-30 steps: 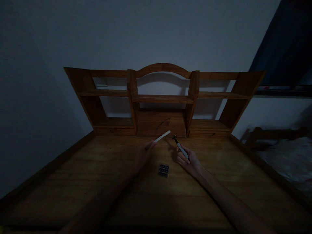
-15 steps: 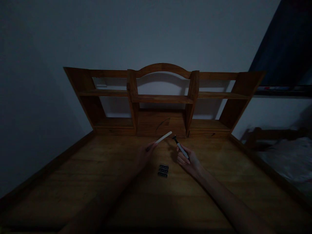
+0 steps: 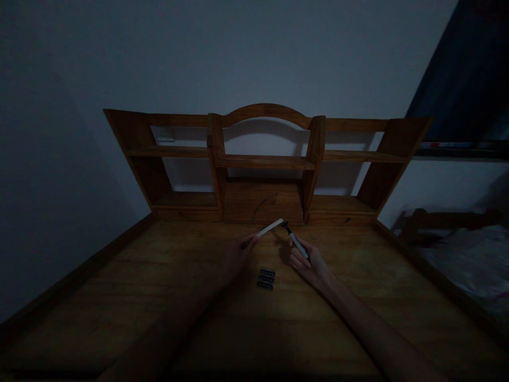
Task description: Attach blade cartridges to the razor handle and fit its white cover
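My left hand (image 3: pixel 235 254) is closed around a thin pale stick-like tool (image 3: pixel 269 228) that points up and to the right. My right hand (image 3: pixel 308 263) grips the light handle of a razor (image 3: pixel 296 241) whose dark head (image 3: pixel 285 224) points up and left. The stick's tip meets the razor head above the wooden desk (image 3: pixel 159 297). A small dark pack of blade cartridges (image 3: pixel 266 278) lies on the desk between my two hands.
A wooden shelf unit (image 3: pixel 262 162) with an arched top stands at the back of the desk against a pale wall. A small white object (image 3: pixel 165 140) rests on its upper left shelf. A bed with a wooden frame (image 3: pixel 449 220) is at the right. The room is dim.
The stick in my left hand has moved right, and its tip now meets the razor head. My right hand has barely shifted.
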{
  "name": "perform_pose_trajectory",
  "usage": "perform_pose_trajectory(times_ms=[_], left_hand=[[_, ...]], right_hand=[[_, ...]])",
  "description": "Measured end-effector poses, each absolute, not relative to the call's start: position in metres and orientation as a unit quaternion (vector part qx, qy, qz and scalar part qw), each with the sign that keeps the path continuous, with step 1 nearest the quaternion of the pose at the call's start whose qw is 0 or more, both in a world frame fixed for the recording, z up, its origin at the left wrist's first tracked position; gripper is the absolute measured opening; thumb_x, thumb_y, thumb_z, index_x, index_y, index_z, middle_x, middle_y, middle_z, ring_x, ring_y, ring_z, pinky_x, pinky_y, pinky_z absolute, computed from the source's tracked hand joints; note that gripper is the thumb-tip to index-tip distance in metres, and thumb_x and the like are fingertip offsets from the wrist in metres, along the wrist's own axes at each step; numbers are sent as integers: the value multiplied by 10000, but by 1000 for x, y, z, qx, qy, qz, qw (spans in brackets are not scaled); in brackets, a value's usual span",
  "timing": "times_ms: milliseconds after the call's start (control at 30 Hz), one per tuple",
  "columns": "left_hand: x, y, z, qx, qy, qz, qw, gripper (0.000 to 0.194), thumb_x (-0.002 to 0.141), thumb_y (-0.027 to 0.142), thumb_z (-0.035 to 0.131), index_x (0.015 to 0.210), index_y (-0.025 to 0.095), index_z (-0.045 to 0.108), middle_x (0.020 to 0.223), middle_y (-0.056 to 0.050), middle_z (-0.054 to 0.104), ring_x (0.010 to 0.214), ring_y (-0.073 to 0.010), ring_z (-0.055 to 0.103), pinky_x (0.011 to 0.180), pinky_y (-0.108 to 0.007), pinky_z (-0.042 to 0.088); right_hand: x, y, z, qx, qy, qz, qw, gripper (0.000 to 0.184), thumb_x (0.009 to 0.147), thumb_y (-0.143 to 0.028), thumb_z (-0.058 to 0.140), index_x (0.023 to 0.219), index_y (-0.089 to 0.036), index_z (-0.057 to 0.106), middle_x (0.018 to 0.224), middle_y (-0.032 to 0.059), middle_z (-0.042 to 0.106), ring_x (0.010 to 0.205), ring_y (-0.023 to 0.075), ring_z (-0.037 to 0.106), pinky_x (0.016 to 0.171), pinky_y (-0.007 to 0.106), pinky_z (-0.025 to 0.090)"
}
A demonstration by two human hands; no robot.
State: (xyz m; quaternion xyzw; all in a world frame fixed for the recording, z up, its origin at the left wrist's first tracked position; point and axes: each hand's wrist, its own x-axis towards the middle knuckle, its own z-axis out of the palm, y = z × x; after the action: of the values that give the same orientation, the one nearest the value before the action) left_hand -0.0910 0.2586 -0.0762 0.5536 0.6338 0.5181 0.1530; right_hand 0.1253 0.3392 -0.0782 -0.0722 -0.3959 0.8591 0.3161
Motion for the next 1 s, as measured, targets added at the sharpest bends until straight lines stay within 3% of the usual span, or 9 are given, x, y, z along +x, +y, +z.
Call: perform_pose_trajectory(times_ms=[233,500,1000], left_hand=[[-101,258,-74,513,649,546,137,393,873,487,508,1112,222,673,1062,-39,715,974,-218,660,877,-362,510],[-84,253,-70,602,602,509,130,350,892,443,507,1150,261,657,1160,-26,676,1055,-214,628,954,-361,470],[-87,255,-70,571,630,512,124,346,898,462,479,1094,262,681,1100,-17,700,1024,-211,641,943,-358,470]], right_hand=[[125,333,-72,-77,-400,855,320,309,968,-335,379,849,-150,596,332,-98,262,311,77,148,376,219,206],[124,334,-73,-63,-400,859,313,319,970,-300,359,837,-140,602,319,-98,268,305,76,134,380,224,202],[124,333,-76,-80,-400,859,308,294,957,-332,402,844,-146,600,323,-103,255,316,78,136,386,219,208]])
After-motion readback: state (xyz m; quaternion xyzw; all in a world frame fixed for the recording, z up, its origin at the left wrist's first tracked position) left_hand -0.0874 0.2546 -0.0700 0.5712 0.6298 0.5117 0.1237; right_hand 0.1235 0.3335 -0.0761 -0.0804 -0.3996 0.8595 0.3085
